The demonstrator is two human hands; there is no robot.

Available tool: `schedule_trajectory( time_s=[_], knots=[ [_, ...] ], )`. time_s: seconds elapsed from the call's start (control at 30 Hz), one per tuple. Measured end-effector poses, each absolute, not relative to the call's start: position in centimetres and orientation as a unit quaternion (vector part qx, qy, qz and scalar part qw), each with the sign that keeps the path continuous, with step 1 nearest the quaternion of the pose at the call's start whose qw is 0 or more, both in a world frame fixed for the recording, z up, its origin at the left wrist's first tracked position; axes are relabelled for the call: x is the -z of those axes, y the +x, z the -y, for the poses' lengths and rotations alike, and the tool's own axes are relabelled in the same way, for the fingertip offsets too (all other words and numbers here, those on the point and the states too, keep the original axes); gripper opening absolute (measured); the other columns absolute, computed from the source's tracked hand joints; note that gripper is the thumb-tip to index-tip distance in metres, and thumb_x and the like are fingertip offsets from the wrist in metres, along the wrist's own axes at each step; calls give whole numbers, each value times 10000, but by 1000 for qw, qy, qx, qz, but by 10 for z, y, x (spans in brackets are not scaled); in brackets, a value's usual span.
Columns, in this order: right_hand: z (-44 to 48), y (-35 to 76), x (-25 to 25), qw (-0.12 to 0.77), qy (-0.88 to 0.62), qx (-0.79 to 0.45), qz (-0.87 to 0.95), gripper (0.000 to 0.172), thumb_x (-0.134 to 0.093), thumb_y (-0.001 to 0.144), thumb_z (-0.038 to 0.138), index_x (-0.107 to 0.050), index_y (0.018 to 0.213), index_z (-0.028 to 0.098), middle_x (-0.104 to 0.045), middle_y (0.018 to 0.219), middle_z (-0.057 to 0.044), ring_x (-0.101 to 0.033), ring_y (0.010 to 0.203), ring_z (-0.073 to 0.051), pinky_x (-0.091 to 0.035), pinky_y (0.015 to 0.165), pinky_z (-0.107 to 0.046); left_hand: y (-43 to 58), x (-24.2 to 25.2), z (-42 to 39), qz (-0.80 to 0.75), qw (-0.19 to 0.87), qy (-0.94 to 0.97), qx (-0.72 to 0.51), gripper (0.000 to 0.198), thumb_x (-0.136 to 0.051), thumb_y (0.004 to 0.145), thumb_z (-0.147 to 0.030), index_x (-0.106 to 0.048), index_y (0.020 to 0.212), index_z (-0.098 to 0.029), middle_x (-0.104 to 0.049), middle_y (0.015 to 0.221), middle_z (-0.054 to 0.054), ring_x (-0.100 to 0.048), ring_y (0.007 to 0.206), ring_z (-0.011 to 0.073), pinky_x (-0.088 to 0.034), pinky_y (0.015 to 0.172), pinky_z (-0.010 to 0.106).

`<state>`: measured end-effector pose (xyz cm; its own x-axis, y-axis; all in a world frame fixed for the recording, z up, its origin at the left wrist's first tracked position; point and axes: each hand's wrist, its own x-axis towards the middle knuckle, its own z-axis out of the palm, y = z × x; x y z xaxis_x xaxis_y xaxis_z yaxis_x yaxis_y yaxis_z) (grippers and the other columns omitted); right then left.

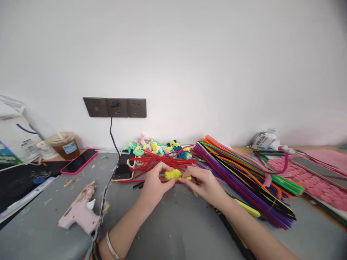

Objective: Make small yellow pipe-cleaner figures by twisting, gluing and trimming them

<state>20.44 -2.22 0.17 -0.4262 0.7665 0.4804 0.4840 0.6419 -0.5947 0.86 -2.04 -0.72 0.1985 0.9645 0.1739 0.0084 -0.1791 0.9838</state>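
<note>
Between my two hands is a small yellow figure of coiled pipe cleaner (172, 174), held just above the grey mat. My left hand (157, 177) pinches its left side between thumb and fingers. My right hand (202, 180) is closed on a short yellow pipe cleaner end (187, 178) that sticks out on the right. Just behind my hands lie loose red pipe cleaners (154, 159), crossing one another. A large bundle of pipe cleaners (238, 177) in purple, black, orange and green lies to the right. Pliers with black and yellow handles (246, 207) lie partly under my right forearm.
Small colourful pipe cleaner figures (154, 147) are heaped against the wall. On the left are a pink glue gun (81, 213) with its cord, a pink-cased phone (80, 161) and a drink cup (66, 146). Another phone (123, 168) lies behind my left hand.
</note>
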Motion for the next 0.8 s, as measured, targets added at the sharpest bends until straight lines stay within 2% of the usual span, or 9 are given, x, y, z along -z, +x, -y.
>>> schedule_trajectory(
  time_s=[0.1, 0.2, 0.37, 0.53, 0.63, 0.8],
  knots=[
    [22, 205, -3, 397, -381, -241, 800, 309, -546, 937, 403, -553, 705, 199, -511, 611, 1, -429, 549, -133, -327, 522, -259, 8, 5, 21, -371, 561, 594, -441, 236, -761, 687, -235, -570, 816, -184, -687, 888, 47, -642, 823, 186, -524, 741, 299],
    [23, 203, -7, 433, -363, -373, 736, 312, -576, 910, 464, -493, 748, 210, -470, 622, 31, -414, 546, -119, -333, 517, -244, 6, 3, 20, -337, 608, 586, -416, 261, -779, 684, -241, -574, 834, -179, -661, 834, 16, -615, 756, 150, -490, 704, 266],
    [22, 203, -9, 421, -332, -536, 652, 332, -654, 855, 487, -469, 825, 213, -423, 612, 76, -355, 485, -76, -279, 460, -207, 5, 0, 21, -312, 635, 580, -403, 298, -809, 657, -253, -574, 827, -184, -653, 846, 19, -607, 768, 158, -483, 719, 282],
    [20, 203, -7, 407, -332, -568, 634, 323, -648, 862, 485, -501, 816, 201, -445, 625, 64, -383, 495, -74, -304, 465, -204, 6, -3, 23, -294, 647, 574, -406, 307, -822, 646, -247, -578, 822, -184, -652, 856, 20, -589, 758, 150, -474, 701, 268],
    [20, 200, -6, 429, -323, -572, 620, 306, -657, 857, 483, -508, 867, 215, -464, 657, 63, -374, 494, -72, -317, 456, -197, 6, -3, 23, -298, 641, 571, -417, 306, -827, 638, -253, -588, 815, -182, -636, 796, -7, -570, 714, 134, -458, 675, 250],
    [18, 197, -4, 470, -348, -519, 624, 322, -734, 790, 463, -542, 785, 205, -534, 660, 38, -478, 512, -92, -414, 476, -214, 6, -3, 22, -314, 641, 553, -430, 313, -829, 641, -244, -584, 819, -168, -624, 752, -21, -547, 684, 110, -442, 666, 229]
  ],
)
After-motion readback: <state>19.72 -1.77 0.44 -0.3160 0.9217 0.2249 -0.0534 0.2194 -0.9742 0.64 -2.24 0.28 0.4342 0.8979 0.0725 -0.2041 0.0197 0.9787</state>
